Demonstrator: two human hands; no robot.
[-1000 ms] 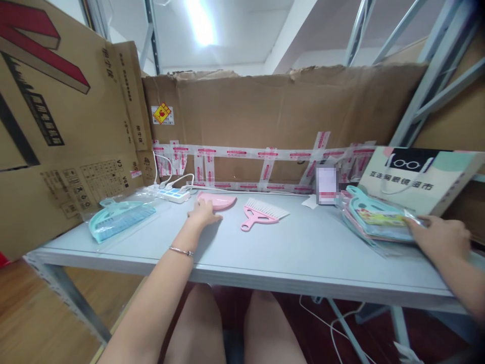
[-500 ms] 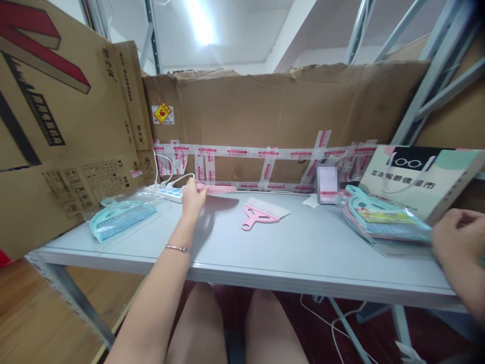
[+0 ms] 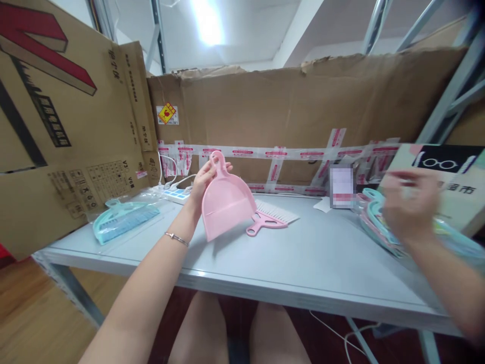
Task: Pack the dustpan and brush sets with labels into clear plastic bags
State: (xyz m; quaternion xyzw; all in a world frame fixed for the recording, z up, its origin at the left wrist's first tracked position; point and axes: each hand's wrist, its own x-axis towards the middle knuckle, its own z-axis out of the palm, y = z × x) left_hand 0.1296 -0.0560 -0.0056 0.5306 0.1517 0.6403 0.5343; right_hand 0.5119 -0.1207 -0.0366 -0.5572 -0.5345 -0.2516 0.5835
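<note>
My left hand point(image 3: 204, 180) grips the handle of a small pink dustpan point(image 3: 226, 203) and holds it upright above the grey table point(image 3: 303, 263), its scoop tilted down toward me. Behind the pan a pink hand brush point(image 3: 271, 218) lies flat on the table. My right hand point(image 3: 409, 205) hovers in the air at the right, smeared by motion, in front of a stack of bagged pink and teal dustpan sets point(image 3: 382, 227). It is blurred, so I cannot make out whether it holds anything.
A teal brush set in a clear bag point(image 3: 123, 218) lies at the table's left. A white power strip point(image 3: 174, 194) sits by the taped cardboard back wall point(image 3: 288, 121). A large carton point(image 3: 56, 126) stands at left, a printed paper bag point(image 3: 447, 177) at right.
My left hand has lifted the pink dustpan off the table and turned it upright toward me. My right hand left the bagged stack and rose into the air toward the middle.
</note>
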